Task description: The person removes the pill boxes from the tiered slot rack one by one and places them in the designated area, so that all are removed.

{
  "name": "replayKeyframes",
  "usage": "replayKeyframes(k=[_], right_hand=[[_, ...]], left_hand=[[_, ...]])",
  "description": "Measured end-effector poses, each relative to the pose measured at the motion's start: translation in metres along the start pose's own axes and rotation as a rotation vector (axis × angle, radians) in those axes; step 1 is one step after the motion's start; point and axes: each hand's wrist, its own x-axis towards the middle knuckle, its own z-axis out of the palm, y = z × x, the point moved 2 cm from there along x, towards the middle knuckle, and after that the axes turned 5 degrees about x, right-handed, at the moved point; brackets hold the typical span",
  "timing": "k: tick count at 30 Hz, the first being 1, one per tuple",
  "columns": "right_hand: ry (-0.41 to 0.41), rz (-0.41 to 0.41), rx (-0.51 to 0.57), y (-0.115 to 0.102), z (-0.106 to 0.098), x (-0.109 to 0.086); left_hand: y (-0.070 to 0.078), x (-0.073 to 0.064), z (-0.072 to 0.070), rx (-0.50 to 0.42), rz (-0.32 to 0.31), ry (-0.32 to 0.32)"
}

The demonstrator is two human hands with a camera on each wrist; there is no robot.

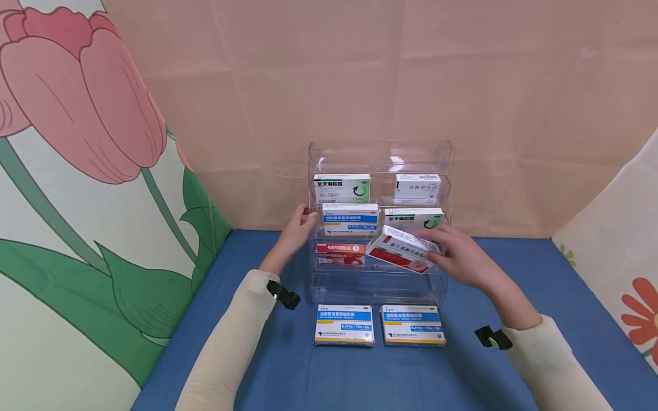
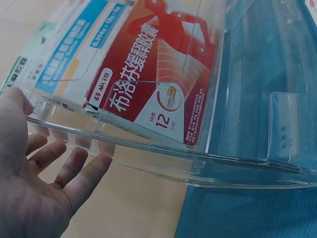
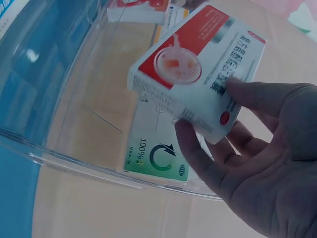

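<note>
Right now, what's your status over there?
Right hand gripping tilted red-and-white medicine box. Left hand touching side of clear tiered rack. No obstruction seen.

Mid-frame: rack [image 1: 377, 285] on desk [image 1: 288, 371] | lower centre: two cartons [image 1: 343, 326] side by side, before rack | right of centre: held carton [image 1: 397, 250], right of lower-tier box [image 1: 339, 255]

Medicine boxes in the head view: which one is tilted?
The white-and-red box held by the right hand. It slants down to the right; the other boxes on the rack and table sit straight.

The white-and-red box [image 1: 398, 249] (tilted) is before the clear rack [image 1: 377, 289].
</note>
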Motion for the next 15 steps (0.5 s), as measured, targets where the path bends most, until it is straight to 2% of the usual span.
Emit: replayKeyframes(k=[6, 15], right_hand=[[-0.029, 0.041, 0.103, 0.005, 0.002, -0.006], [-0.077, 0.064, 0.149, 0.01, 0.012, -0.016]], left_hand=[[0.0, 0.0, 0.0, -0.004, 0.012, -0.006], [0.0, 0.0, 0.0, 0.005, -0.003, 0.0]])
